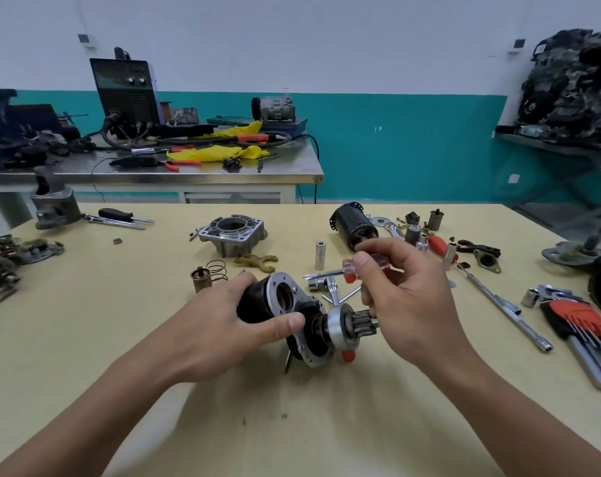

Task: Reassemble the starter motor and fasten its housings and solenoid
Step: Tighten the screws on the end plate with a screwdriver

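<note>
I log the left hand gripping the starter motor mid-way across the pale yellow table; the right hand pinches a small screwdriver just above it. Aluminium housing beyond, hex keys far right. Steel bench and teal-banded wall behind.

Handle of screwdriver hidden under right hand

The pale yellow surface carries an aluminium nose housing, a black motor casing, a spring, a fork lever, a long socket and, far right, a hex key set.
</note>
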Action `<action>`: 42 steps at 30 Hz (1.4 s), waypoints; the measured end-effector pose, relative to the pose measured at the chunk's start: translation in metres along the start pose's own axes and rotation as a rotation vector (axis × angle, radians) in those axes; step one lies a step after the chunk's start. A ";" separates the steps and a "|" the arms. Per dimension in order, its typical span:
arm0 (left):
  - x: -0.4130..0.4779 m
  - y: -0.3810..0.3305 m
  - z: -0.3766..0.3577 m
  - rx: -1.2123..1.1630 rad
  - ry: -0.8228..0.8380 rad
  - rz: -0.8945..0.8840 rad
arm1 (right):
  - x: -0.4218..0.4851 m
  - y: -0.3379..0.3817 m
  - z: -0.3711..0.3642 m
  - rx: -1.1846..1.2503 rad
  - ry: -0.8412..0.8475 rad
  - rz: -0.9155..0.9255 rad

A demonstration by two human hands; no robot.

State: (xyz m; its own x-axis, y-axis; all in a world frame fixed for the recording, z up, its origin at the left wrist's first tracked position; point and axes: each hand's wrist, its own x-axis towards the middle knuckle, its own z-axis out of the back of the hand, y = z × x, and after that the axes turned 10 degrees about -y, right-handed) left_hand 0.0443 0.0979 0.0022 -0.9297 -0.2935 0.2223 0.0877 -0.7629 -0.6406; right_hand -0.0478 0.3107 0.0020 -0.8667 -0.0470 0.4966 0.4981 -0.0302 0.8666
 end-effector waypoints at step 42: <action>-0.004 -0.002 -0.044 -0.444 -0.336 -0.314 | 0.015 0.023 0.025 0.001 0.360 -0.113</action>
State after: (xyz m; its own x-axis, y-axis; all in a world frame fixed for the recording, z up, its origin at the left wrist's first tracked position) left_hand 0.0318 0.1260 -0.0291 -0.7179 -0.3139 0.6214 -0.3944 -0.5521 -0.7346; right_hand -0.0498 0.3341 0.0306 -0.8515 -0.3913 0.3492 0.4002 -0.0545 0.9148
